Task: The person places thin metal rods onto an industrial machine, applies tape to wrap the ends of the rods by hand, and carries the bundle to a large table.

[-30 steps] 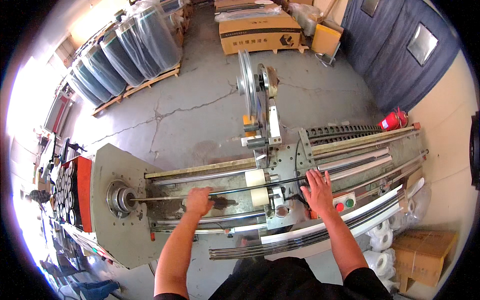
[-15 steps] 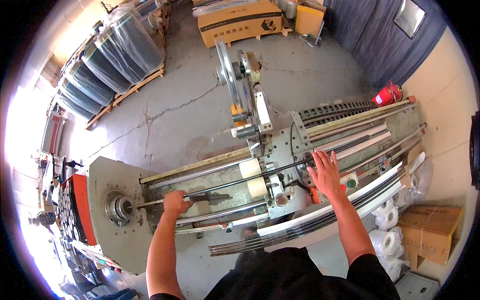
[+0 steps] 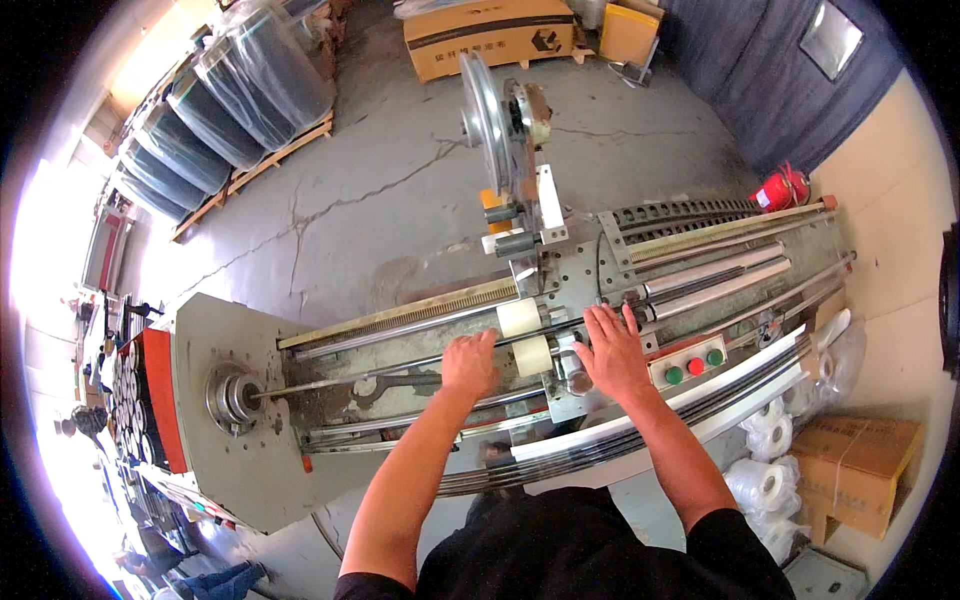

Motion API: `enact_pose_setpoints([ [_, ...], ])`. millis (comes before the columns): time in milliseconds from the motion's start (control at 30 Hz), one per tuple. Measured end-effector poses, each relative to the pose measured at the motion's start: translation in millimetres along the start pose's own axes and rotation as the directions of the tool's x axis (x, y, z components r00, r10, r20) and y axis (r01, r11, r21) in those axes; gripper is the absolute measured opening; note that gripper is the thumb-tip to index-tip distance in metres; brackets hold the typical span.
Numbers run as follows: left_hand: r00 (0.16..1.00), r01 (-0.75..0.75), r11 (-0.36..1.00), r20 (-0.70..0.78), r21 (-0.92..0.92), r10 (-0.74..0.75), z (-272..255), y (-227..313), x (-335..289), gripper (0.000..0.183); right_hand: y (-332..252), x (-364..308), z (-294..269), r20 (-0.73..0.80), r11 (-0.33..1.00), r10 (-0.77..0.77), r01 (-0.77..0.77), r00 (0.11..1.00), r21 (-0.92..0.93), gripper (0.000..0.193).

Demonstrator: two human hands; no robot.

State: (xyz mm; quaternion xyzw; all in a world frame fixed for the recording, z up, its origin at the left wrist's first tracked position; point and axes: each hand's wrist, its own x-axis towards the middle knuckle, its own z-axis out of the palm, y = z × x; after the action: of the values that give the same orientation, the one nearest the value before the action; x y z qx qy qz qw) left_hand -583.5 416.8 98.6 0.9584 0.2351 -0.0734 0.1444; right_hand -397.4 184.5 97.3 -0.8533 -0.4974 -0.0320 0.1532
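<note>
A long thin dark rod (image 3: 345, 378) runs from the round metal chuck (image 3: 236, 400) of a grey winding machine rightward across its carriage. My left hand (image 3: 470, 365) is closed around the rod, just left of two cream rollers (image 3: 524, 337) that sit on either side of it. Over the carriage, my right hand (image 3: 612, 352) lies with fingers spread, its fingertips at the rod. Whether they press on it is hard to see. A dark wrench (image 3: 400, 383) rests on the machine bed below the rod, left of my left hand.
A control box (image 3: 688, 367) with green and red buttons is right of my right hand. Several dark rods (image 3: 640, 440) lie in a white tray along the near side. Behind the carriage rises a spool wheel (image 3: 487, 125). A red fire extinguisher (image 3: 780, 188) stands at the far right.
My left hand has slid right along the rod, from near the chuck to beside the rollers. My right hand has shifted left. The carriage with rollers and wheel has moved slightly right.
</note>
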Motion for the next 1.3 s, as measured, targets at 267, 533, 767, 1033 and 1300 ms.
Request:
enact_pose_setpoints([
  [267, 0.993, 0.105, 0.994, 0.052, 0.012, -0.105, 2.3, -45.5, -14.0, 0.048, -30.6, -0.4, 12.4, -0.002, 0.999, -0.001, 0.001, 1.000, -0.032, 0.053],
  [533, 0.961, 0.260, 0.961, 0.072, 0.098, -0.268, -17.1, -172.6, -75.2, 0.038, -37.2, -2.1, 15.8, -0.064, 0.999, 0.009, -0.011, 0.998, -0.045, 0.047],
  [767, 0.934, 0.354, 0.920, -0.005, 0.169, -0.358, -8.3, -309.4, -131.7, 0.041, -32.9, -5.0, 23.0, -0.111, 0.999, 0.017, -0.020, 0.994, -0.029, 0.044],
  [1033, 0.879, 0.438, 0.866, 0.085, 0.241, -0.469, -24.9, -328.3, -133.7, 0.048, -23.1, -6.4, 21.8, -0.123, 0.996, 0.024, -0.034, 0.992, -0.079, 0.046],
  [1300, 0.917, 0.377, 0.911, 0.072, 0.170, -0.393, -12.3, -186.6, -71.6, 0.044, -19.7, -4.0, 22.0, -0.078, 0.999, 0.032, -0.033, 0.996, -0.021, 0.048],
])
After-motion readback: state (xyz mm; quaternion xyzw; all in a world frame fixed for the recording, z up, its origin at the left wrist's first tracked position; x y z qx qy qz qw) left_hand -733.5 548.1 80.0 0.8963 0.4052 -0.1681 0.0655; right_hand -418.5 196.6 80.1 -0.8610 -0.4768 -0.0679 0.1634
